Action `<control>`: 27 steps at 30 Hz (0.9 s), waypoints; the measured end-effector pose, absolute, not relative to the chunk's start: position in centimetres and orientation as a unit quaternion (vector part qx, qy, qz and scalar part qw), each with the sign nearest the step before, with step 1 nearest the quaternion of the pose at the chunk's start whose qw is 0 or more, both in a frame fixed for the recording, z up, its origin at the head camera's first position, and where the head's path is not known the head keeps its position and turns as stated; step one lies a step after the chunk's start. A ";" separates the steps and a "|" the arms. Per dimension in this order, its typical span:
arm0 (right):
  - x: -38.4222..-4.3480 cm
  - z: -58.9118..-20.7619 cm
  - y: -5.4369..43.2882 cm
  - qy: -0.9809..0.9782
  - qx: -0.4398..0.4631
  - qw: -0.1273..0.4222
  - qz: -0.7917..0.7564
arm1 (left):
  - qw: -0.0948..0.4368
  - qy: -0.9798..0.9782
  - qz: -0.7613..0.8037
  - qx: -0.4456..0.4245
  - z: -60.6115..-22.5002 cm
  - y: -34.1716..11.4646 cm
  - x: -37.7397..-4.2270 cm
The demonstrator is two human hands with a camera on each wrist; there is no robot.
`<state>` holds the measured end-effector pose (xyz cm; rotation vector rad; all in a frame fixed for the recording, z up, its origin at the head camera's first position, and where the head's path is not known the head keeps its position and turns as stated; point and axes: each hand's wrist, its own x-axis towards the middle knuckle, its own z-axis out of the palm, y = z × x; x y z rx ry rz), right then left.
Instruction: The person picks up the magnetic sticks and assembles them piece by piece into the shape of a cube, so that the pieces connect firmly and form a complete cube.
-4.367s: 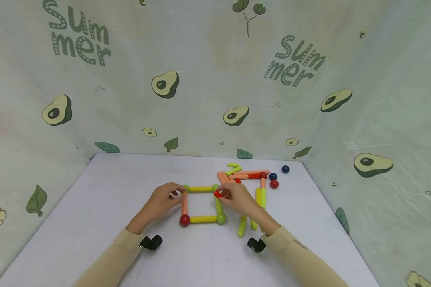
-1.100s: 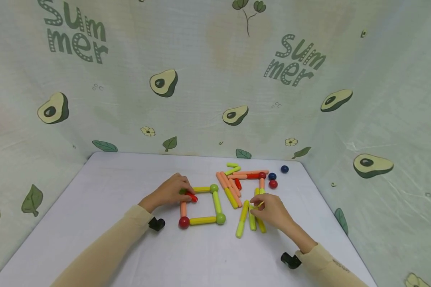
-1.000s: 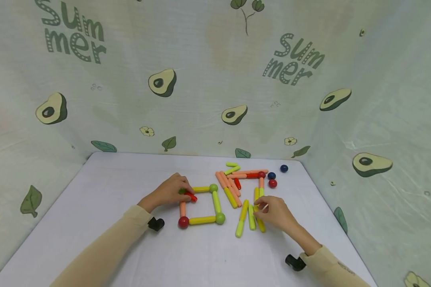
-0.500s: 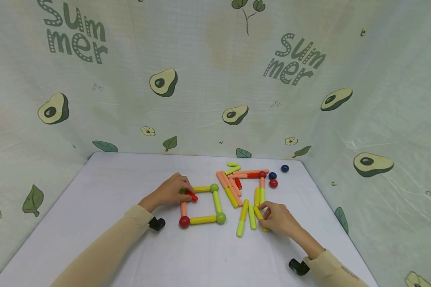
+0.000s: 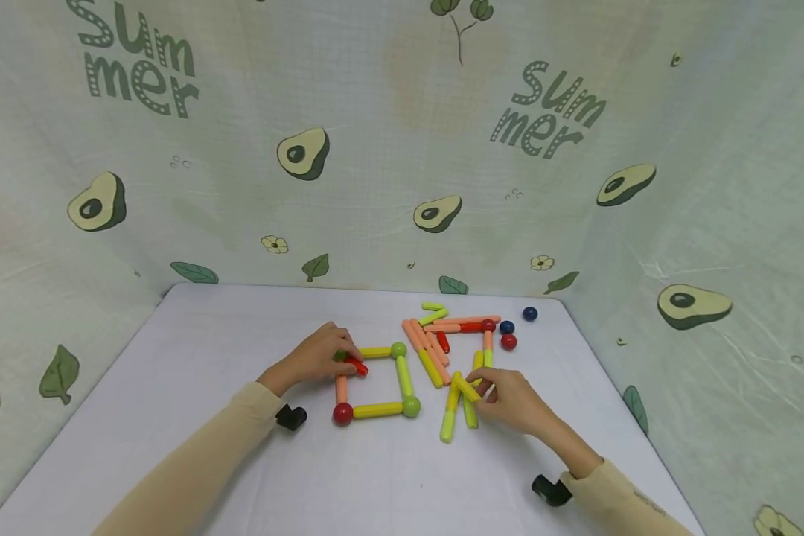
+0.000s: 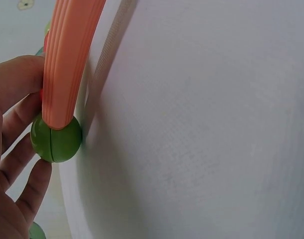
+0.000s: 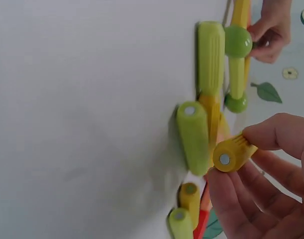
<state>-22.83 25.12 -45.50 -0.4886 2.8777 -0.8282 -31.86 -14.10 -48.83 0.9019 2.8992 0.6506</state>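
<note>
My left hand pinches a short red magnetic rod at the far left corner of a square of rods and balls. In the left wrist view, its fingers lie around a green ball with a salmon rod joined to it. The square also has a red ball, yellow rods and two more green balls. Right of the square, my right hand pinches a yellow magnetic rod, lifted above a lime rod; a metal disc shows in its end.
Salmon rods, another red rod and lime rods lie behind and right of the square. Two blue balls and a loose red ball sit at the back right. A patterned cloth stands behind the table.
The red rod, earlier in my right hand at the square's far right corner, is now in my left hand. My right hand has picked up a yellow rod and moved it left.
</note>
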 end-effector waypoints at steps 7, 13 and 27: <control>-24.1 -44.6 19.0 0.925 -0.241 0.055 -0.288 | 0.017 0.933 0.216 0.288 -49.0 -14.5 -31.9; -25.5 -44.6 14.6 0.914 -0.275 0.085 -0.285 | 0.018 0.930 0.219 0.294 -49.1 -14.3 -32.0; -27.1 -45.4 11.1 0.922 -0.279 0.104 -0.247 | 0.019 0.927 0.218 0.305 -49.0 -14.3 -32.1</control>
